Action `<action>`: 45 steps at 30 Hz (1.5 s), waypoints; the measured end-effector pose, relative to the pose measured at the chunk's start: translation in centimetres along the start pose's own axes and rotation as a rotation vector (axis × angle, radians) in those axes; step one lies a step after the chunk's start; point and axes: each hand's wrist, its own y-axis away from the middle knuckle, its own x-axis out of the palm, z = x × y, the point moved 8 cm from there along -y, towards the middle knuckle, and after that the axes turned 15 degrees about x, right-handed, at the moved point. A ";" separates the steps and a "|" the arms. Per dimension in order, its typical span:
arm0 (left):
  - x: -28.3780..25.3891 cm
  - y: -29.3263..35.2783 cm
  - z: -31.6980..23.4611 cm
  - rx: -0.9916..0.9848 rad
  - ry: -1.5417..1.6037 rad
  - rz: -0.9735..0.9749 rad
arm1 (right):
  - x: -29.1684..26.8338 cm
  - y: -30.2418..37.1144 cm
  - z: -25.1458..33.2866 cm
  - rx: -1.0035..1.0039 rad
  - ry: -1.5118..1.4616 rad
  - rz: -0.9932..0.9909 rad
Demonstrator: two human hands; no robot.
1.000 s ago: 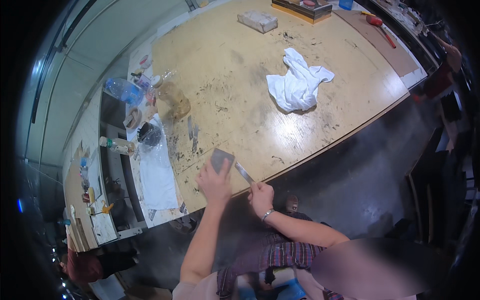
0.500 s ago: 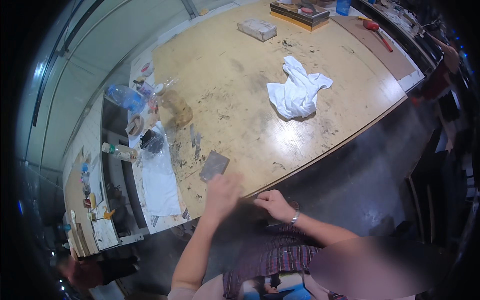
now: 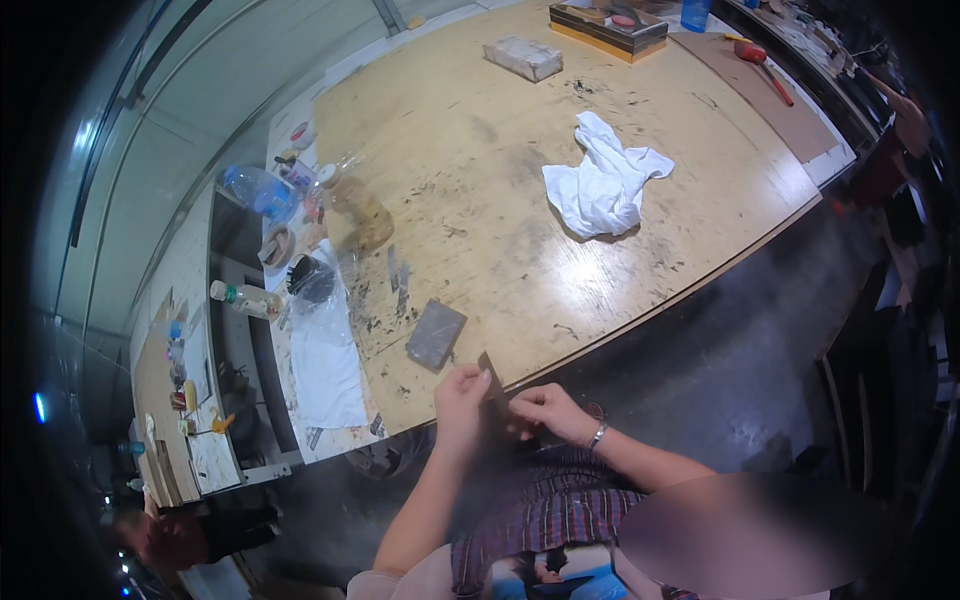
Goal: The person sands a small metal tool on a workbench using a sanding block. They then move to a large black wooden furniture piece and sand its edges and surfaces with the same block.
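A thin dark strip point(image 3: 491, 377) stands on edge between my hands, just off the table's near edge. My left hand point(image 3: 462, 402) pinches it between thumb and fingers. On its other side my right hand point(image 3: 556, 414), with a metal band at the wrist, is closed with its fingertips at the strip's lower part; the exact grip is partly hidden. A flat grey-brown rectangular block point(image 3: 436, 333) lies on the table just beyond my left hand. Farther off sits a crumpled white cloth point(image 3: 603, 185).
The stained wooden tabletop point(image 3: 500, 260) spreads ahead. At left are a large jar point(image 3: 357, 212), a blue-tinted plastic bottle point(image 3: 258, 192), a dark brush point(image 3: 310, 279) and a white cloth point(image 3: 327, 375). At the back are a pale block point(image 3: 523, 58), a box point(image 3: 608, 32) and a red-headed tool point(image 3: 752, 54).
My left hand has come back from beside the block toward my right hand, and the dark strip now shows between them. The block stays on the table.
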 end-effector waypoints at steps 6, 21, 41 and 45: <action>-2.6 -2.0 1.5 0.071 -0.383 0.005 | 0.6 -2.1 -1.7 0.009 -0.116 -0.079; 1.7 -0.3 -1.2 0.851 -1.312 0.396 | -2.5 -4.4 -3.2 -0.008 -0.201 -0.432; 1.2 -0.4 -0.9 0.857 -1.376 0.388 | -2.3 -4.7 -3.3 -0.018 -0.245 -0.529; 1.9 -2.9 -1.4 0.800 -1.376 0.374 | -2.2 -4.3 -2.4 -0.041 -0.214 -0.558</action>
